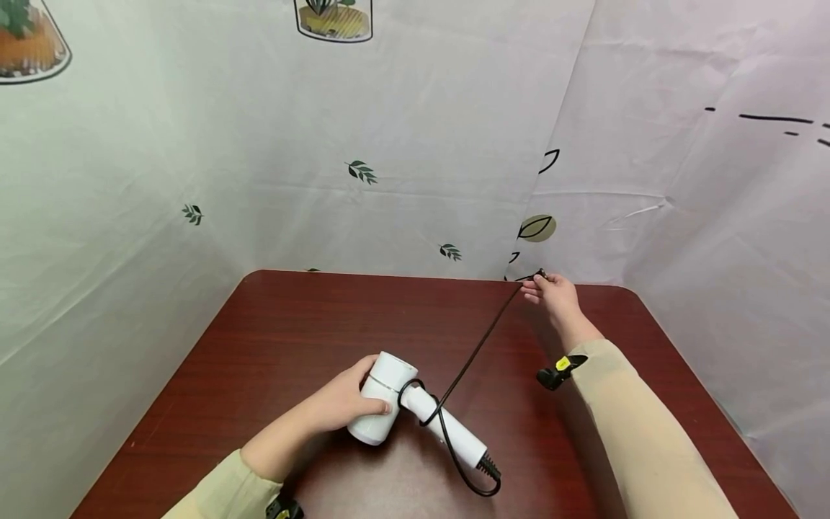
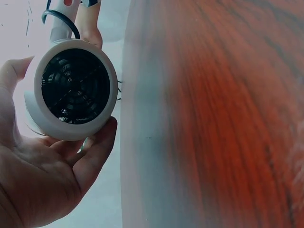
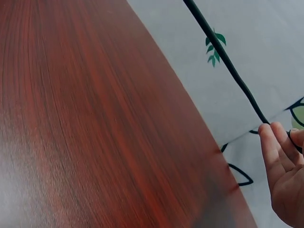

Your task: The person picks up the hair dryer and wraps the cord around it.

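Hair dryer low centre looks smooth plastic to me, cord kinda rubbery, table glossy wood, backdrop wrinkly cloth.

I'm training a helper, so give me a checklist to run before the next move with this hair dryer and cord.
1. Hair dryer gripped by the left hand: ok, held round its barrel.
2. Cord held by the right hand: ok, near the table's far edge.
3. Fingers clear of the round dark grille: ok.
4. Cord snug along the handle: not ok, a slack bend hangs past its end.
5. Plug undamaged: cannot tell, too small to make out.
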Demonstrator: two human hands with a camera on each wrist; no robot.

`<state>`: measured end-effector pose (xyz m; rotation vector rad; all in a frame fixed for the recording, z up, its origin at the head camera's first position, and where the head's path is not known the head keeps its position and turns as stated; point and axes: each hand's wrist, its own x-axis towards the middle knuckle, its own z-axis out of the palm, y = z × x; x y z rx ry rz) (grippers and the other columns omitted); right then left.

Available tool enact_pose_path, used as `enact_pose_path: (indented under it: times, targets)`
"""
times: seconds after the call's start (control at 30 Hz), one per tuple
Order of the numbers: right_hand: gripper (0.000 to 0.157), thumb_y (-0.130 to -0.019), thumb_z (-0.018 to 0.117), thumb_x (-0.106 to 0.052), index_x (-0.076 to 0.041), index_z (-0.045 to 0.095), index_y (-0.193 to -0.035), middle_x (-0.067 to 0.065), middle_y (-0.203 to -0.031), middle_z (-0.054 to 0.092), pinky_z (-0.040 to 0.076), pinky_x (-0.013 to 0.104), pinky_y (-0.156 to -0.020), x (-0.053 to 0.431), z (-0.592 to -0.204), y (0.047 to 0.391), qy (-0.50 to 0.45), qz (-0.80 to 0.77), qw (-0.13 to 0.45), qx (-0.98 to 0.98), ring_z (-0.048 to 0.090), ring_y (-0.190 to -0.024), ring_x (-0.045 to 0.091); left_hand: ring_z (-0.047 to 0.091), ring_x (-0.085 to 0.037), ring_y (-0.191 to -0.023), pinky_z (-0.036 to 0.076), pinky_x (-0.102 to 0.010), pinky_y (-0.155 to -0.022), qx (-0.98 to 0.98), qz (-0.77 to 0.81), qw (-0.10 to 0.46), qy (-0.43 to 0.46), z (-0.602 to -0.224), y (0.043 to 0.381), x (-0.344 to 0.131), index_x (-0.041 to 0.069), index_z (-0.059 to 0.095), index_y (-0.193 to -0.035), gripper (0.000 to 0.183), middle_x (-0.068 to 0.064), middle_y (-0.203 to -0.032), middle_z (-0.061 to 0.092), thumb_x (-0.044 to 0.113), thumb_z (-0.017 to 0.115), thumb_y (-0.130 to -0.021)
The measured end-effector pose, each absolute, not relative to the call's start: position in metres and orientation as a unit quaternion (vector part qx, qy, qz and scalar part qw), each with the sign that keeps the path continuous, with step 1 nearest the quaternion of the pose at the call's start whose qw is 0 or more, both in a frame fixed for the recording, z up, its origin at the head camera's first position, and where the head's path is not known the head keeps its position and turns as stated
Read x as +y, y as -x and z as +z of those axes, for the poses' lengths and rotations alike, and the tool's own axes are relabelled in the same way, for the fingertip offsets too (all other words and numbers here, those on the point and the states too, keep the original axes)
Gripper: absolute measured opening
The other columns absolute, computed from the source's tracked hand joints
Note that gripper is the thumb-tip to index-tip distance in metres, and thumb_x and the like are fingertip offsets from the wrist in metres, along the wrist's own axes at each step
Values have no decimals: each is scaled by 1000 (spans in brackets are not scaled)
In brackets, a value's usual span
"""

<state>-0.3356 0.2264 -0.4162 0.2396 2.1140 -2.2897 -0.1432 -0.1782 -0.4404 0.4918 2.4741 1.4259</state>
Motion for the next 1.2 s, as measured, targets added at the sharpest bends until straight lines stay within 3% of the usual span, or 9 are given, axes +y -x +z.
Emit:
enact_pose_path:
  times: [0.1, 0.37, 0.77, 1.0, 1.2]
  targets:
    - [58, -106, 46, -17, 6, 20, -152, 1, -90, 66, 48, 38, -98, 231, -418, 336, -86, -733, 9, 674, 69, -81, 9, 61, -19, -91, 51, -37, -78, 846, 490, 125, -170, -440, 143, -179, 5, 38, -146, 83, -8, -109, 62, 21, 80, -76]
    - [58, -106, 45, -13, 6, 17, -152, 3, -87, 69, 45, 41, -100, 236, -418, 335, -90, -750, 17, 655, 71, -79, 11, 62, -19, -90, 51, -37, -77, 844, 490, 131, -177, -439, 144, -179, 7, 40, -144, 79, -7, -106, 63, 20, 79, -76]
    - [58, -105, 45, -13, 9, 17, -151, 0, -84, 68, 46, 43, -98, 245, -429, 329, -75, -723, 18, 686, 71, -80, 11, 63, -22, -94, 53, -37, -78, 806, 561, 129, -142, -441, 145, -181, -2, 31, -147, 79, -15, -112, 62, 16, 73, -83]
    - [47, -104, 49, -13, 10, 31, -142, -1, -83, 69, 57, 31, -80, 249, -434, 322, -72, -717, 16, 693, 71, -80, 11, 63, -24, -95, 52, -37, -79, 793, 588, 130, -95, -441, 145, -178, 1, 34, -145, 72, -16, -113, 62, 15, 72, -85]
    - [21, -104, 51, -13, 0, 42, -118, 1, -85, 68, 58, 29, -73, 252, -439, 316, -61, -695, 15, 716, 71, -77, 11, 62, -25, -100, 50, -38, -83, 776, 617, 127, -38, -438, 147, -176, 5, 35, -146, 69, -16, -119, 60, 17, 70, -87]
